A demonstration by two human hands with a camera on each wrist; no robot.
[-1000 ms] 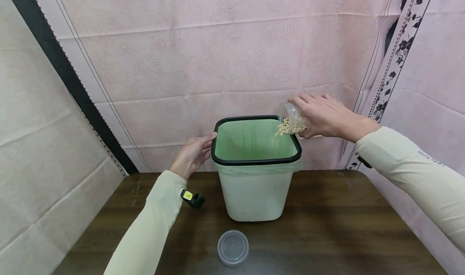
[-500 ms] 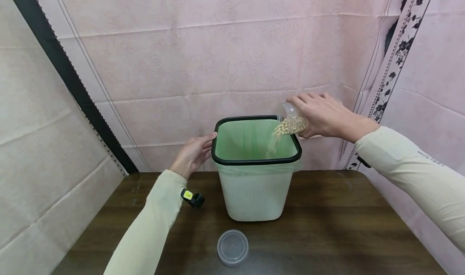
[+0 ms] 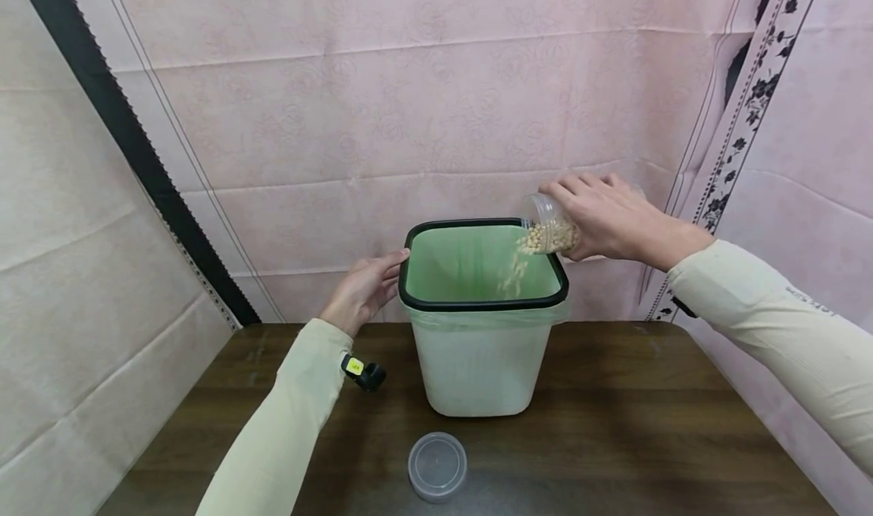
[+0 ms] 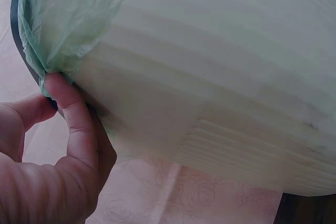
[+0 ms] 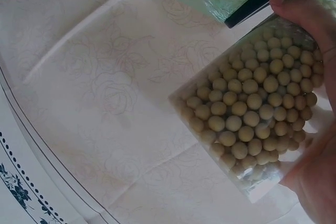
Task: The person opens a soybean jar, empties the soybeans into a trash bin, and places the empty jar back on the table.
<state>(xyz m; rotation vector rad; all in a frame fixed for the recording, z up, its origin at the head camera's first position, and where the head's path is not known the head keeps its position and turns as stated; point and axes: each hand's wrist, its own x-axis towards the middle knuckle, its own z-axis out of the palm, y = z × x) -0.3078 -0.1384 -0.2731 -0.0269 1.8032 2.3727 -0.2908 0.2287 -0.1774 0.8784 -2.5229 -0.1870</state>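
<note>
My right hand (image 3: pixel 607 217) grips a clear jar (image 5: pixel 247 98) of round pale soybeans (image 5: pixel 241 108), tipped on its side over the right rim of a trash can. Beans stream from its mouth into the can, which is whitish with a black rim (image 3: pixel 484 304) and a thin green liner bag (image 3: pixel 450 262) inside. On the can's left side, my left hand (image 3: pixel 364 289) pinches the rim; in the left wrist view its thumb and fingers (image 4: pixel 65 95) clasp the rim and the folded-over liner. The bottom of the can's inside is hidden.
A round translucent lid (image 3: pixel 438 467) lies on the dark wooden table (image 3: pixel 614 425) in front of the can. Pink patterned cloth (image 3: pixel 409 107) hangs behind the table and along both sides.
The bean stream has grown from a few at the jar's mouth to a steady fall into the can. Both hands stay in place.
</note>
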